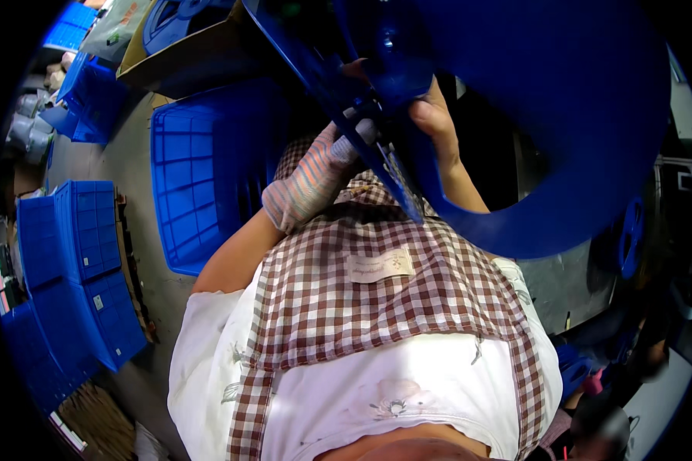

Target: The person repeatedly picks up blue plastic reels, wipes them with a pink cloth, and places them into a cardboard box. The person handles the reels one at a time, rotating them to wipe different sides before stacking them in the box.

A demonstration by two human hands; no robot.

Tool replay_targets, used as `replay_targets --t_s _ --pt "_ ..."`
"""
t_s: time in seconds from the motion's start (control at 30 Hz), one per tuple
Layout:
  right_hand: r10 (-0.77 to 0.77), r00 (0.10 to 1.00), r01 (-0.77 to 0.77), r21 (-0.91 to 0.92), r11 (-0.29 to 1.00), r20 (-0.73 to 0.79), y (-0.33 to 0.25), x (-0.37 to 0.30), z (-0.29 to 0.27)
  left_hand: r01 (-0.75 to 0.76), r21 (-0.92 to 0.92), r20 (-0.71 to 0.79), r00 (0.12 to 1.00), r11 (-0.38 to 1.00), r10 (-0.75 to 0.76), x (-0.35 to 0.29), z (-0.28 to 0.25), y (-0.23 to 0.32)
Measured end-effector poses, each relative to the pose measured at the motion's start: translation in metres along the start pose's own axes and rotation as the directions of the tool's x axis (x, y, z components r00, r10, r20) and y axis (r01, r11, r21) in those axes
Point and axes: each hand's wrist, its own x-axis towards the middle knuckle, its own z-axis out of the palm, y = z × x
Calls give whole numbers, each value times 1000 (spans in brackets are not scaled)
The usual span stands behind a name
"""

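A large, glossy blue plastic piece [592,115] fills the upper right, close in front of me. It has a broad curved rim, and a flat panel [307,65] slants down on its left; it looks like a reel or wheel. My left hand [315,177], in a striped knit glove with a grey thumb, is closed at the slanting panel's edge. Its fingertips are partly hidden there. My bare right hand [438,127] reaches through the curved opening. Its thumb presses on the blue plastic near the middle, with the other fingers mostly hidden behind it.
An open blue crate [184,184] stands left of my hands. Behind it, a cardboard box [181,65] holds blue wheel-like parts. Blue crates [84,230] are stacked at far left, near a broom-like brown bundle [96,419]. Another person [600,426] is at lower right.
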Motion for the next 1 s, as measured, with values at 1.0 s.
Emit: replay_targets --t_s 1.0 --pt "146 972 -229 -616 754 -183 -9 42 21 -521 -157 -285 837 839 467 27 -32 19"
